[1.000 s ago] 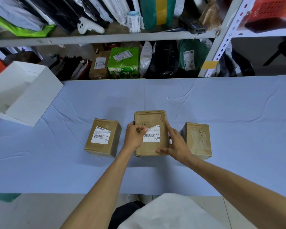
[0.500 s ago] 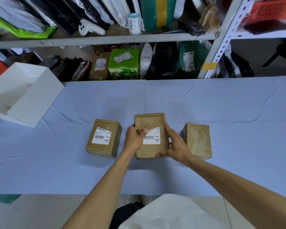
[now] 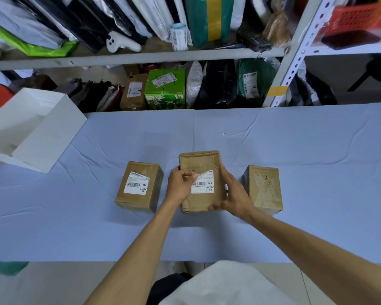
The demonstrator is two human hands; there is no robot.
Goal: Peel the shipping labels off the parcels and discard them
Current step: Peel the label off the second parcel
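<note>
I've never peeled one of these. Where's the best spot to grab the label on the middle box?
Grab the label at its upper-left corner, coming from the left as the left hand does: that corner is already lifted off the middle box, while the other edges lie flat.

Both forearms are bare to the bottom edge of the view, with no sleeves, watch or rings showing. The left hand [image 3: 179, 184] and right hand [image 3: 233, 194] are gloveless. Below sits white fabric [image 3: 224, 285] over dark clothing [image 3: 169, 287].

One head-worn wide view looks forward and down (steeply) over the table [image 3: 295, 150], close.
</note>
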